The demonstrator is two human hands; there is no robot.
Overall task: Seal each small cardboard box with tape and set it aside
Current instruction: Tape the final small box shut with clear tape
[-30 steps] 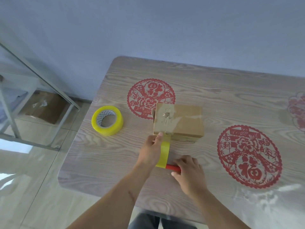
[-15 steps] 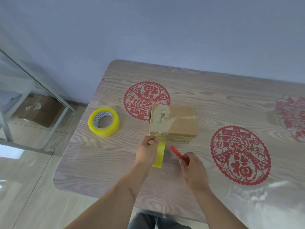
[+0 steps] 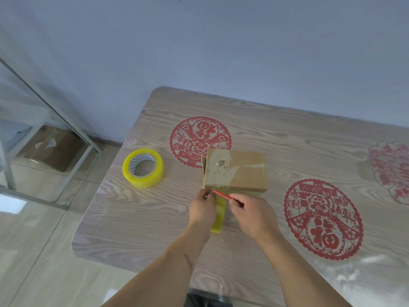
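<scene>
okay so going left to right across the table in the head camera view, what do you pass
Yellow tape roll → left hand pinching the tape strip → right hand holding the red cutter → red paper-cut with the big character → faded paper-cut at the right edge. The cardboard box sits above the hands.

The right hand [image 3: 254,214] hides most of the red tool [image 3: 222,195]

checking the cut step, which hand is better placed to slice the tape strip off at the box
Right. The right hand holds the red cutter, tip at the tape strip below the box. The left hand pinches the strip.
</scene>
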